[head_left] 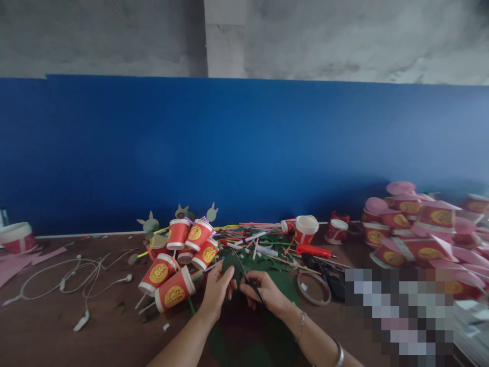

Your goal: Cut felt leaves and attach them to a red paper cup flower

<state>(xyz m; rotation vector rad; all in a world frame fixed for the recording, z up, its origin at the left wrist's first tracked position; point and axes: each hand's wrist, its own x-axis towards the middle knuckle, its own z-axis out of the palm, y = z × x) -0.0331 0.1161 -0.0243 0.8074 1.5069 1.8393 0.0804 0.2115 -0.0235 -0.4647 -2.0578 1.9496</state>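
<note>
My left hand (220,285) pinches a piece of dark green paper (230,261) over the middle of the table. In my right hand (263,291) is a pair of scissors (243,267), its blades lying against the edge of that paper. Both hands are close together, and more dark green sheet (282,285) lies beneath and beside them. Just left of my left hand, several red paper cups (174,295) with gold emblems lie in a heap, some with straws and small rabbit-head cutouts (150,224). The lower part of the held paper is hidden by my fingers.
Behind my hands are loose straws, markers (244,238) and green scraps. A red-handled tool (316,251) and a roll of clear tape (314,288) lie to the right. Pink-and-red cup crafts (405,229) pile up at far right. White earphones (82,321) sprawl left. A blue wall panel (244,153) stands behind.
</note>
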